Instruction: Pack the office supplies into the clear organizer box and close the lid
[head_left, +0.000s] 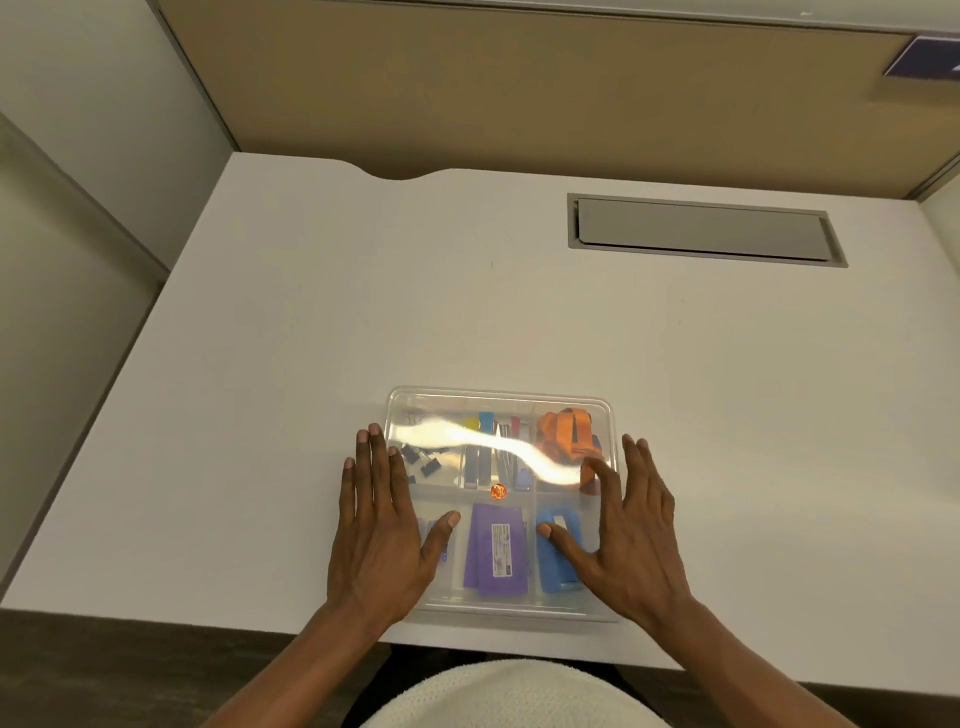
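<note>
The clear organizer box (498, 400) sits near the desk's front edge with its transparent lid lying on top. Through the lid I see black binder clips (422, 462), coloured pens and markers (491, 447), an orange strap bundle (563, 434), a purple package (497, 553) and a blue item (556, 564). My left hand (382, 525) lies flat over the box's left edge, fingers spread. My right hand (631, 525) lies flat over the right edge, thumb on the lid. Neither hand grips anything.
The white desk (363, 322) has a grey cable hatch (701, 231) at the back right. Partition walls stand behind and to the left. The desk's front edge runs just below the box, above my lap.
</note>
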